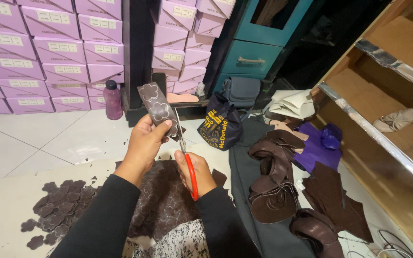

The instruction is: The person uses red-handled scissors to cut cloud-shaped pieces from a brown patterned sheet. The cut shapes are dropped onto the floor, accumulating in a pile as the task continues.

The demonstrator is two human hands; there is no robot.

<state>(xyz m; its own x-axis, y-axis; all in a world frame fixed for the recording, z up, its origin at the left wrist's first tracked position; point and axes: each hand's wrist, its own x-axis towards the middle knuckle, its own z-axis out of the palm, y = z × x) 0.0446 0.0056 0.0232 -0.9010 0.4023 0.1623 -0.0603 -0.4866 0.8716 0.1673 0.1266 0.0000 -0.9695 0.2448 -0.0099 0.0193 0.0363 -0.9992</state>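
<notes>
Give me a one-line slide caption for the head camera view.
Left hand holds up a brown flower-patterned strip while the right hand cuts it with red-handled scissors, beside a pile of cut flowers.

Open tile floor (48,134) left; purple bottle (113,99), box stack (48,52) block beyond. Right: leather pieces (273,191), dark bag (220,125) crowd it, prob. tight.

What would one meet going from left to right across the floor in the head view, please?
Pile of flower cutouts → left hand holding a patterned strip → right hand with red scissors → stacked brown leather pieces → purple cloth.
</notes>
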